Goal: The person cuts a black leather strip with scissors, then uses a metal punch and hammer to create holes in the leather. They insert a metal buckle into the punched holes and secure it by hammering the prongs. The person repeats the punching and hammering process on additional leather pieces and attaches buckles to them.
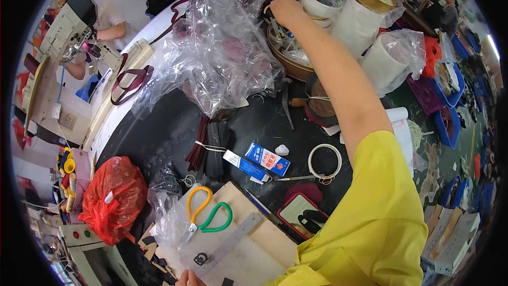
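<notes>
My right arm in a yellow sleeve reaches far across the black table. At its end my right hand [286, 11] is closed over the far rim of a round brown basket [290, 66] of small tools and bits. Something dark shows at its fingers, too hidden to name. Only fingertips of my left hand [189, 278] show at the lower edge, near a small black buckle [200, 258] on a white board [238, 249]. On that board lie a metal ruler [233, 241] and scissors [205, 217] with one orange and one green handle.
Clear plastic bags [222, 47] heap at the back. A red bag [114, 198] sits left, a phone [302, 214] by my sleeve. Mid-table are a blue-and-white box [268, 159], bundled dark strips [211, 148] and a cream ring [325, 163]. White thread cones [385, 63] stand right; someone sits at a sewing machine [69, 37].
</notes>
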The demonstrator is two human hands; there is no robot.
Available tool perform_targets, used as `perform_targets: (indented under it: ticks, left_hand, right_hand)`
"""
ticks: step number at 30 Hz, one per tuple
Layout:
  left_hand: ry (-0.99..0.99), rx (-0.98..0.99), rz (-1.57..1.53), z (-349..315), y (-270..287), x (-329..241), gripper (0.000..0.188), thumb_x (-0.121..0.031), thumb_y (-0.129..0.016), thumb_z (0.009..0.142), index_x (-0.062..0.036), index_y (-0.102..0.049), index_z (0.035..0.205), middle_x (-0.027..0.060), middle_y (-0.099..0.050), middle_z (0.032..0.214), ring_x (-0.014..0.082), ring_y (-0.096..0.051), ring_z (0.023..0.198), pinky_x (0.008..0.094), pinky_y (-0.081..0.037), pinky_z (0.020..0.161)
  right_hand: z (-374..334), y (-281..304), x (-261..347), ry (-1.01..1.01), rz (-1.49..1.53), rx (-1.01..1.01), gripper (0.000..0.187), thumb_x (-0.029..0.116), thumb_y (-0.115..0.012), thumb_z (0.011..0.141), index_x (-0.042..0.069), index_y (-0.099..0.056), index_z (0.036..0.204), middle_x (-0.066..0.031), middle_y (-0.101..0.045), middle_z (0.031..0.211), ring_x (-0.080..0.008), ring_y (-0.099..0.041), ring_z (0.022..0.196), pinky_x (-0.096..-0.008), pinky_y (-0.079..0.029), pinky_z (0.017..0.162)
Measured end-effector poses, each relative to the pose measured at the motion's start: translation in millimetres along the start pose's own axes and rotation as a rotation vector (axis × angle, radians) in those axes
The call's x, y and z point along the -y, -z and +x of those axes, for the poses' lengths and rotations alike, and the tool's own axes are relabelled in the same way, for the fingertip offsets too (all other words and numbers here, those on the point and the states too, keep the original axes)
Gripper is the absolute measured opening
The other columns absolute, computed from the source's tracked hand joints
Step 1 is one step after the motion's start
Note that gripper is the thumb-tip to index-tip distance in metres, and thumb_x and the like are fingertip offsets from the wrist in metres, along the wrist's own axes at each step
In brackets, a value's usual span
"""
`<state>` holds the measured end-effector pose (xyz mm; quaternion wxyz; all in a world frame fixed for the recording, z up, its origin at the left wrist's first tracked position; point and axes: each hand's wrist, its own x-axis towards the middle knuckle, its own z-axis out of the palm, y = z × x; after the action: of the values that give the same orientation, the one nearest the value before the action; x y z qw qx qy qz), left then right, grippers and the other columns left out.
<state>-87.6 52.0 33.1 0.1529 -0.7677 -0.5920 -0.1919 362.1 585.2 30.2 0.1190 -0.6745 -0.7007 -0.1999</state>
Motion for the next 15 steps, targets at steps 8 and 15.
perform_targets:
  ticks: [8,15]
  left_hand:
    - [0.046,0.062,0.060,-14.1,4.6,5.6,0.013,0.002,-0.062,0.088,0.0011,-0.068,0.100,0.0181,-0.068,0.095,0.0317,-0.063,0.071,0.0384,-0.051,0.060]
    - [0.029,0.108,0.056,-20.4,8.2,8.7,0.017,0.003,-0.062,0.087,0.0000,-0.067,0.103,0.0169,-0.067,0.098,0.0312,-0.062,0.071,0.0385,-0.049,0.061]
  right_hand:
    - [2.1,-27.4,7.9,-0.086,0.111,-0.035,0.019,0.012,-0.058,0.083,0.002,-0.073,0.089,-0.0170,-0.071,0.092,-0.0340,-0.070,0.088,-0.0430,-0.057,0.076]
    - [-11.5,-14.5,11.2,-0.112,0.093,-0.161,0.015,0.012,-0.060,0.081,0.004,-0.073,0.083,-0.0171,-0.071,0.085,-0.0335,-0.071,0.085,-0.0429,-0.057,0.072]
